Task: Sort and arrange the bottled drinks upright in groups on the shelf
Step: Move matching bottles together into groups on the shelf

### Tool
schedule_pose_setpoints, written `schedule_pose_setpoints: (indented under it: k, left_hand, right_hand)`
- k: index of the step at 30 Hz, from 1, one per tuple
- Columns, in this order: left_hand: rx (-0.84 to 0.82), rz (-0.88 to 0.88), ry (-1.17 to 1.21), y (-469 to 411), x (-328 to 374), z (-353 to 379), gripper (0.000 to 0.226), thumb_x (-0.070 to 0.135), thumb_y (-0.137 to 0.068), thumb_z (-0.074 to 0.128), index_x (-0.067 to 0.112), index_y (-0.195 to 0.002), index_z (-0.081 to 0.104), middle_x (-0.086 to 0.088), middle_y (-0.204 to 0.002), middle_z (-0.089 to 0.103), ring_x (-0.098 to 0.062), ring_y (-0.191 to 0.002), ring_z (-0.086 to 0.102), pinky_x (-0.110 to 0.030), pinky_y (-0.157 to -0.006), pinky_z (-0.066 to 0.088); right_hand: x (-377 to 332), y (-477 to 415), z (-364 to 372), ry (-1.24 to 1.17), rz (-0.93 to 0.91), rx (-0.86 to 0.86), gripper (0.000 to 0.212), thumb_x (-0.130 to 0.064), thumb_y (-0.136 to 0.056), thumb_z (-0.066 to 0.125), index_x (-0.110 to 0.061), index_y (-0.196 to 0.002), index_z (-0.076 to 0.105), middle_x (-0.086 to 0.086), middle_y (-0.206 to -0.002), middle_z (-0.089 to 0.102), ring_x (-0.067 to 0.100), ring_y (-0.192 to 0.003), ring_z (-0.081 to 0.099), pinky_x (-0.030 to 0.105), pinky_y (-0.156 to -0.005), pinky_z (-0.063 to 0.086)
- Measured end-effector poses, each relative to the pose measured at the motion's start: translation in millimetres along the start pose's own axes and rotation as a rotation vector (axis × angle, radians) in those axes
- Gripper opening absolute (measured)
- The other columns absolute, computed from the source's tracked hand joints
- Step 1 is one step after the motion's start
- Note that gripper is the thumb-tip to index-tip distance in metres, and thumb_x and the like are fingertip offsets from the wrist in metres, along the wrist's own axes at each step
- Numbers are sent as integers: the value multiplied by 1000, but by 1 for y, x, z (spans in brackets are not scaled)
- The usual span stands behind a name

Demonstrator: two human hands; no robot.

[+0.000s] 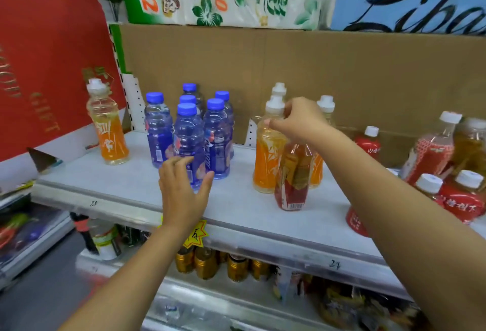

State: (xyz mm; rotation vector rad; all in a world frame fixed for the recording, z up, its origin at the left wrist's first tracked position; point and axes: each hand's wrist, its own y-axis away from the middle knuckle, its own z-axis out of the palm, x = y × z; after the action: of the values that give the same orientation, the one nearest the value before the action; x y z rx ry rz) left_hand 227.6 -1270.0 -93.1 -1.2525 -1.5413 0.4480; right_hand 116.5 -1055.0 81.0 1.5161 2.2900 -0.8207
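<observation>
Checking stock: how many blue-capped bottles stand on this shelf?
6 blue-capped bottles, clustered left of centre: one at front behind the left hand, one on each side of it, three in the back row. Others could be hidden behind them.

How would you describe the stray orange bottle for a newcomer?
Find the big red gift box at left. Beside it on the white shelf, left of the blue-capped bottles, stands one orange bottle. Unlike the other orange ones, it stands alone.
</observation>
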Motion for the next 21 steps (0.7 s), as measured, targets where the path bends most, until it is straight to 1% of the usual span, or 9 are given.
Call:
schedule_pose_setpoints:
  k: [2,5,8,10,12,14,17,19,21]
  left_hand:
    - [-97,7,120,-6,20,2,49,40,-89,71,11,-125,55,-4,-118,56,-20,-110,53,-39,-93,49]
    - [-278,-157,340,-26,60,9,50,38,-91,71,20,-134,53,6,-123,61,-9,-113,58,-31,-98,51]
    - [-393,-315,522,-55,94,19,55,45,-96,61,25,-145,47,7,-135,60,-10,-121,57,-38,-106,49]
    - [-463,-346,593,-73,112,27,63,50,-96,57,24,-151,39,2,-146,53,-14,-131,52,-42,-108,47]
    - [-501,-363,624,-87,126,37,70,53,-95,57,24,-154,35,0,-153,47,-17,-136,48,-41,-109,46]
    - [-509,-372,647,-98,137,48,71,54,-94,59,23,-154,36,2,-150,49,-14,-131,50,-34,-103,48]
    - [-524,-371,604,-110,145,61,56,53,-96,58,24,-144,49,7,-130,59,-11,-118,56,-25,-86,47]
    - [-528,-382,555,-113,144,67,50,52,-98,55,23,-138,54,6,-123,62,-14,-113,59,-26,-81,46]
    - [-515,-380,513,-113,143,70,48,52,-99,52,23,-137,55,5,-121,63,-13,-108,59,-26,-77,45]
  right_hand:
    - [6,0,-5,-30,-19,-29,32,-45,-87,73,-13,-83,68,5,-80,70,24,-75,68,31,-57,47]
    - [15,1,-15,-60,-74,14,39,-46,-91,67,-9,-102,74,8,-100,76,25,-95,69,42,-86,57]
    - [28,4,-35,-223,-112,273,32,-41,-93,66,-15,-109,72,-3,-101,72,13,-95,66,30,-86,54]
    - [40,3,-45,-272,-111,395,29,-39,-92,68,-15,-109,69,-4,-101,68,13,-96,63,29,-86,53]
    - [55,-2,-49,-233,-86,411,35,-42,-90,70,-16,-114,64,-2,-110,62,17,-106,59,36,-95,52]
    - [68,-9,-48,-205,-12,360,50,-48,-88,71,-16,-124,59,1,-122,58,21,-119,53,41,-102,49]
    - [79,-14,-48,-314,128,170,69,-50,-89,71,-11,-142,50,5,-137,57,23,-122,56,33,-94,47]
    - [84,-15,-43,-395,158,80,67,-47,-91,70,-13,-144,49,5,-136,60,20,-113,59,28,-81,46]
    - [90,-15,-40,-428,137,80,57,-42,-93,68,-16,-141,52,2,-130,63,18,-106,61,25,-68,45]
